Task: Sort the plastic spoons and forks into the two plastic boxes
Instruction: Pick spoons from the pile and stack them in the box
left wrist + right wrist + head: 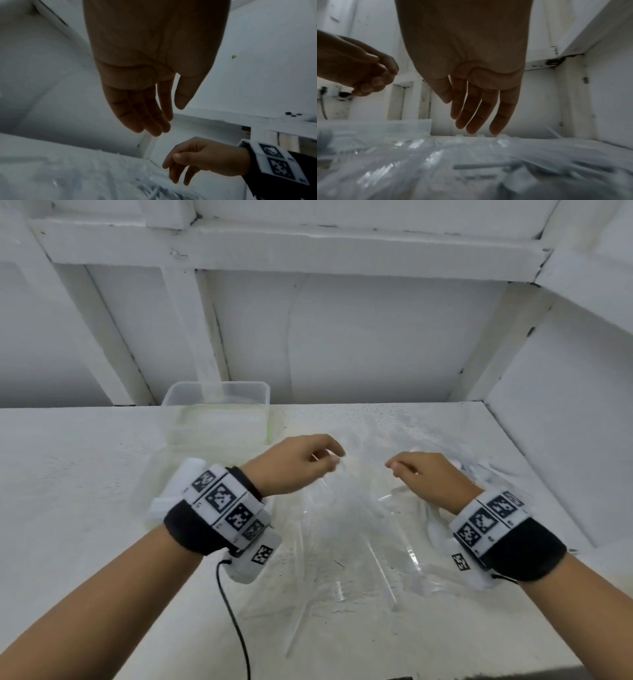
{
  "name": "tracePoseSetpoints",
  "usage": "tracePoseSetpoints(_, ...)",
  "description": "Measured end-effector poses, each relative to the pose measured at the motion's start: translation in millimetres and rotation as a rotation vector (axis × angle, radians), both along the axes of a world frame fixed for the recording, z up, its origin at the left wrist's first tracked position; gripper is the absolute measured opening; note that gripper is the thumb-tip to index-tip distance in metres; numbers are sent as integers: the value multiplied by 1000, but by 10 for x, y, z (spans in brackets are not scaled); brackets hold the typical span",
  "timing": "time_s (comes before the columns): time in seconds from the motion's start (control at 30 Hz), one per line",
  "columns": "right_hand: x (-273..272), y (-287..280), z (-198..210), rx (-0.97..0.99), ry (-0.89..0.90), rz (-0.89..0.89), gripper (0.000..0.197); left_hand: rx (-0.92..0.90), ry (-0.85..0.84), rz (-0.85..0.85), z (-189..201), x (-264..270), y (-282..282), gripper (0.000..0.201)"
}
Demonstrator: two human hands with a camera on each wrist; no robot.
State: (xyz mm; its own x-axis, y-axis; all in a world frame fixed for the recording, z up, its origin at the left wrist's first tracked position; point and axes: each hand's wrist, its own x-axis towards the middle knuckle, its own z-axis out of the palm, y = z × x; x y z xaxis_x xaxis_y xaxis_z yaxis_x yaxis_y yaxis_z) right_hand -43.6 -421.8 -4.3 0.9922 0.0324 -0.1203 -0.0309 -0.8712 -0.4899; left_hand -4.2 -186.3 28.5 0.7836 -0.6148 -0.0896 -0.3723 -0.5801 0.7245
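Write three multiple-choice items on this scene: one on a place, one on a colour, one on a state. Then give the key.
1. Where is the plastic box standing?
A. at the back of the table, ahead of the left hand
B. at the table's near edge
C. on a shelf above

2. What colour is the table?
A. black
B. white
C. red

3. What is the right hand doing?
A. gripping the box
B. lying flat on the table
C. hovering empty over the clear cutlery

Key: A, it stands against the back wall; B, its bare surface is white; C, the right wrist view shows loose fingers holding nothing.
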Motion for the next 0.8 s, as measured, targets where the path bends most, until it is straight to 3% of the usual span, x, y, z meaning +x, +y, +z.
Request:
tracePoseSetpoints(0.27,-487,-737,-207,-136,149,-172,25,154,138,-281,-325,-110,-1120,29)
tracePoseSetpoints(0.43,-631,-906,-307,-203,153,-133,26,321,16,-392,-486,-140,-1523,33)
tracePoseSetpoints(0.57,-631,-964,-399,-263,150,-88,31,548,-175,-597,-679,-210,-1747,42)
tracePoseSetpoints(0.7,-616,-986,-432,-323,109,-84,38,752,-389,-640,-791,-327,-1849,56)
tracePoseSetpoints(0.8,-584,-974,-439,-389,21,-72,39,752,-446,-633,-821,-354,-1855,59)
